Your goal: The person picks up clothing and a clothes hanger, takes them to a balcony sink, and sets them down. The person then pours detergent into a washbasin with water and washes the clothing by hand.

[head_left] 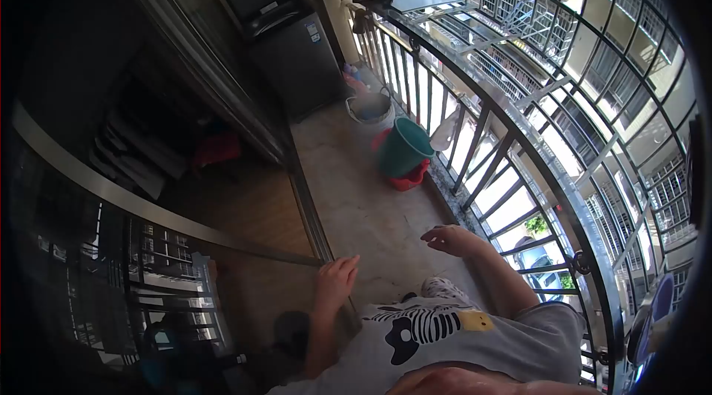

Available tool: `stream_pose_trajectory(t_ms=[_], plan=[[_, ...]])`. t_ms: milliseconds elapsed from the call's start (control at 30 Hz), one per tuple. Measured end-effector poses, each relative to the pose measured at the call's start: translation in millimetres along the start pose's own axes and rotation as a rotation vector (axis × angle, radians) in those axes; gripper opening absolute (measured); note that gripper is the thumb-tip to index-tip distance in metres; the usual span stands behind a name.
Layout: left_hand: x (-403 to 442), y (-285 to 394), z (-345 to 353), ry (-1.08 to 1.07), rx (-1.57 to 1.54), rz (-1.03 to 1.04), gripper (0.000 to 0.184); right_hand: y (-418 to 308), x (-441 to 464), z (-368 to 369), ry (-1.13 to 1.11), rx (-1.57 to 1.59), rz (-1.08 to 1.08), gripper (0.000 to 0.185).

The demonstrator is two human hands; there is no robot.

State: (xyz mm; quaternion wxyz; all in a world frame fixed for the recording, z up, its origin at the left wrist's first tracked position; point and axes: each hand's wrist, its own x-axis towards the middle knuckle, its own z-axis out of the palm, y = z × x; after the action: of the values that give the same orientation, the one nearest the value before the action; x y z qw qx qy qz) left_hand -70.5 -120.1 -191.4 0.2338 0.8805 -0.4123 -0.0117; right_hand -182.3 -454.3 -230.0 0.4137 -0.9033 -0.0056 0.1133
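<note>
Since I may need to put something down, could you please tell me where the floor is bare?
The balcony floor is bare ahead of the left hand and right hand, between the door track and red basin. Another strip lies before the washing machine, between the track and the white bucket. Along the railing, green bucket, red basin and white bucket crowd together.

The bucket (404,154) stands, it seems, in a basin (409,180). Right of it runs the railing (521,134); behind it, a pail (369,109) and, farther left, the washing machine (298,65).
</note>
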Motion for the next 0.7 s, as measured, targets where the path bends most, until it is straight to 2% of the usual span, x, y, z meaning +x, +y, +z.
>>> stream_pose_trajectory(t_ms=[167, 233, 267, 333, 400, 467, 533, 633, 700], plan=[[73.8, -73.9, -10.1, -0.006, -0.124, -0.202, 0.029, 18.1, 113.9, -83.4, 0.058, -0.043, 0.050, 0.027], [107.4, -114.6, -6.2, -0.034, -0.232, -0.353, 0.029, 35.9, 167.8, -121.0, 0.106, 0.019, 0.008, 0.027], [119.9, -140.2, 1.6, -0.064, -0.157, -0.396, 0.030, 52.3, 199.6, -138.1, 0.150, 0.098, -0.027, 0.025], [133.9, -206.9, 29.5, -0.116, -0.004, -0.474, 0.031, 65.6, 263.6, -174.7, 0.199, 0.242, -0.056, 0.023], [129.3, -284.6, 75.1, -0.205, -0.159, -0.721, 0.032, 62.1, 334.9, -218.5, 0.168, 0.284, -0.002, 0.026], [105.9, -342.0, 118.0, -0.116, -0.171, -0.776, 0.033, 53.0, 406.8, -255.9, 0.183, 0.341, -0.016, 0.029], [58.1, -395.3, 177.9, -0.030, -0.392, -0.873, 0.028, 45.7, 478.7, -285.2, 0.222, 0.384, -0.056, 0.032], [82.1, -382.0, 203.4, -0.052, -0.666, -1.131, 0.027, 27.1, 577.1, -324.9, 0.166, 0.434, -0.100, 0.030], [119.0, -381.2, 212.7, -0.074, -0.738, -1.219, 0.027, 19.8, 642.6, -345.1, 0.144, 0.423, -0.147, 0.032]])
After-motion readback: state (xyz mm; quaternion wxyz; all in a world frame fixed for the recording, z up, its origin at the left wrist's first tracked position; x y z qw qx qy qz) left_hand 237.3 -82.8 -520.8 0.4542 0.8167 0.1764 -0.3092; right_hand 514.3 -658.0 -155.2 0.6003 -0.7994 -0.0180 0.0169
